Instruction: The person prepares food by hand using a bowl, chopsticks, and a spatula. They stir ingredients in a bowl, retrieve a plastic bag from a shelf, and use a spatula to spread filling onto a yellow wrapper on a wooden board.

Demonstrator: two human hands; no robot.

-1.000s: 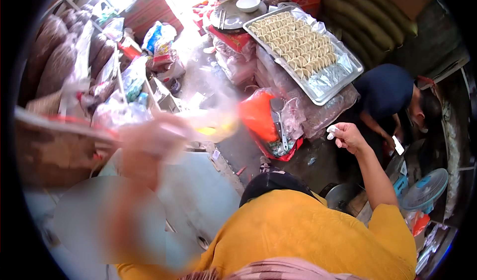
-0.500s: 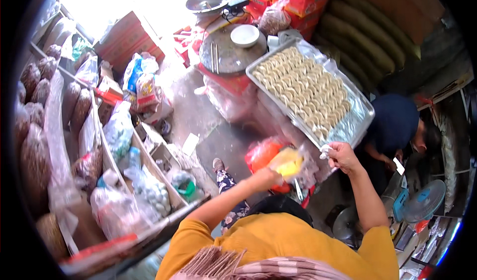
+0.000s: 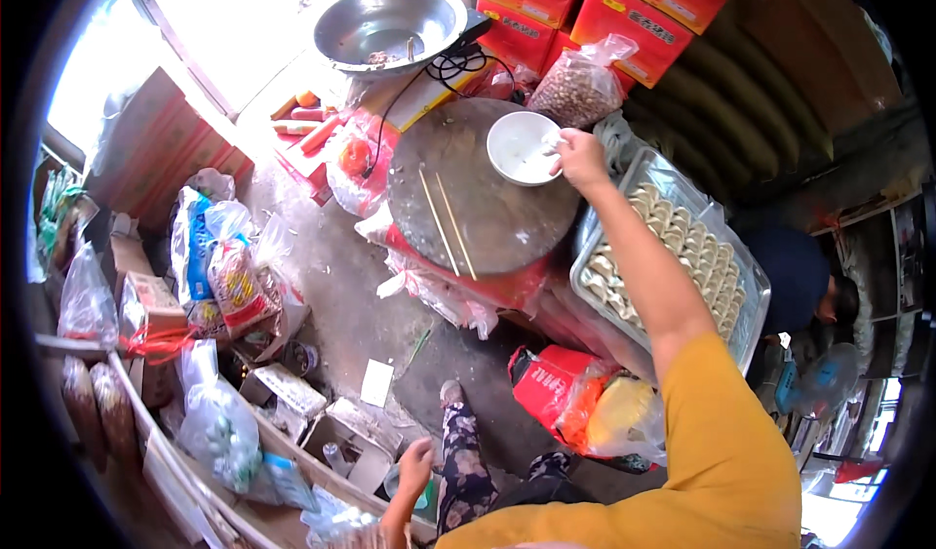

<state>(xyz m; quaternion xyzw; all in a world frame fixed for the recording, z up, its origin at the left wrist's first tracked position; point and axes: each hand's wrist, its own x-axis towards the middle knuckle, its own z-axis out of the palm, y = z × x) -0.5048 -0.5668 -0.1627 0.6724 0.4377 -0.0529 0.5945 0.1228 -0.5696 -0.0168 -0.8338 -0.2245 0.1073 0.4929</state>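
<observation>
A white bowl [image 3: 515,145] rests on the round, dark board [image 3: 419,159], with a pair of chopsticks [image 3: 446,222] lying to its left. My right hand [image 3: 582,163] reaches the bowl's right rim, its fingers closed on a small crumpled white thing [image 3: 552,141], which looks like cloth or tissue. Under my right forearm lies a metal tray [image 3: 751,339] with rows of crescent-shaped dumplings [image 3: 687,247], partly hidden by the arm. My left hand [image 3: 416,464] hangs low at the left, loosely fisted, with nothing visible in it.
A metal basin [image 3: 390,24] and a bag of nuts or beans [image 3: 580,86] stand beyond the board. Red boxes [image 3: 634,27] are stacked behind. Red and yellow bags [image 3: 561,388] sit below the tray. Filled bags [image 3: 234,276] and bins line the left. Another person [image 3: 780,266] crouches at right.
My right hand has moved from the tray's near corner to the bowl, carrying the white thing. My left hand has left the yellow bag and dropped leftward. The view has shifted toward the board.
</observation>
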